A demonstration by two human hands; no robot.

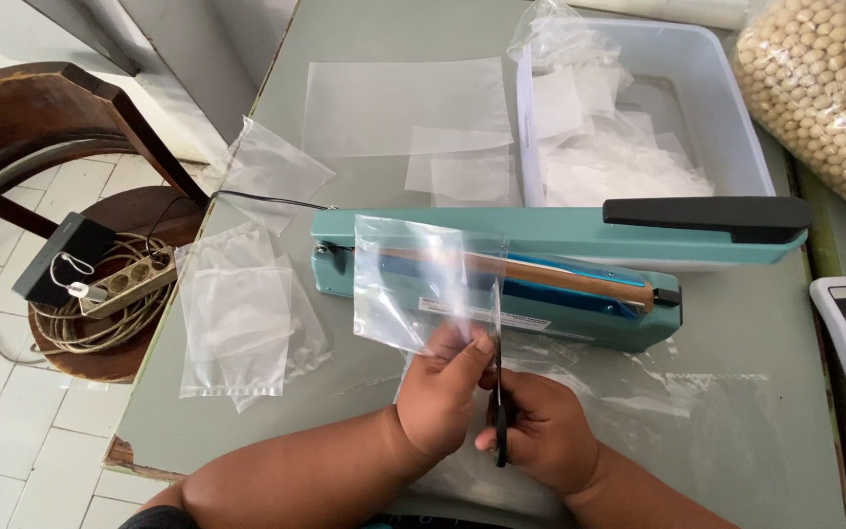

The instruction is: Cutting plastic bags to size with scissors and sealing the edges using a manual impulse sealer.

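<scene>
Clear plastic bag: held upright near the counter's front edge, before the teal heat sealer, pinched at its lower edge by our left hand. Scissors: gripped in our right hand, fingers closed round the handles, blades upright against the bag's right edge. Loose bags at the left edge; white bin toward the back.

heat sealer blocks ahead, bare tabletop open at right, loose bags crowd left
</scene>
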